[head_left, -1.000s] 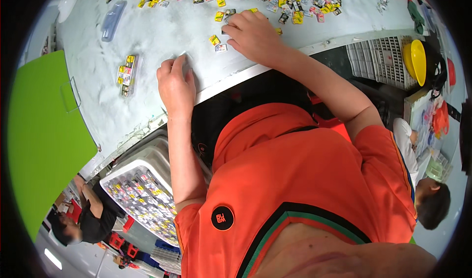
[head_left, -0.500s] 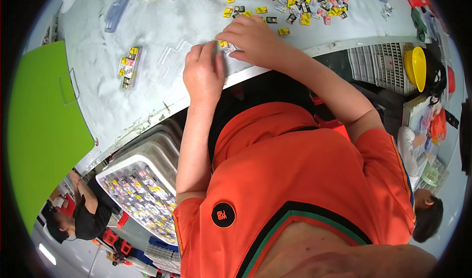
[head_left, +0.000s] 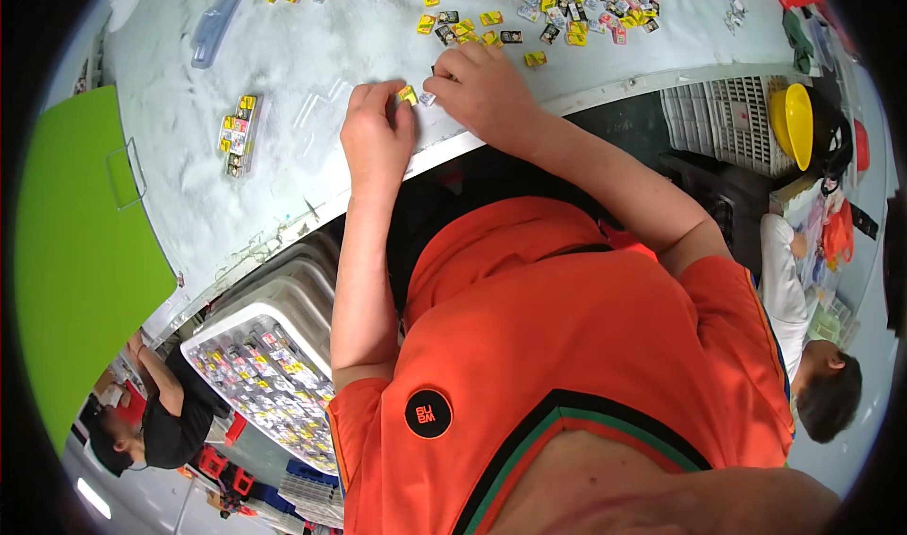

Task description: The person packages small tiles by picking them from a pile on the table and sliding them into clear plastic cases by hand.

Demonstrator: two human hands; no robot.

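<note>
My left hand (head_left: 378, 138) is closed over the table near its front edge, pinching a small yellow printed box (head_left: 407, 94) between thumb and fingers. Right beside it, my right hand (head_left: 482, 91) has its fingers curled together, with a small whitish box (head_left: 427, 99) at its thumb tip. A dark bit shows under its forefinger, too small to name. Left of my left hand lies a clear plastic tray (head_left: 319, 110). Further left, another clear tray (head_left: 248, 157) bears several small yellow, pink, white and black boxes.
A wide pile of small boxes (head_left: 567, 6) covers the table's far side, with a few strays nearer. A bluish plastic case (head_left: 216, 29) lies far left. Below the table edge stands a white-rimmed bin (head_left: 274, 313) of filled trays. Two other people are at the sides.
My right hand has drawn back from the loose boxes toward me. My left hand has shifted slightly left, and the yellow box in its fingers now shows more plainly. The view has moved a little.
</note>
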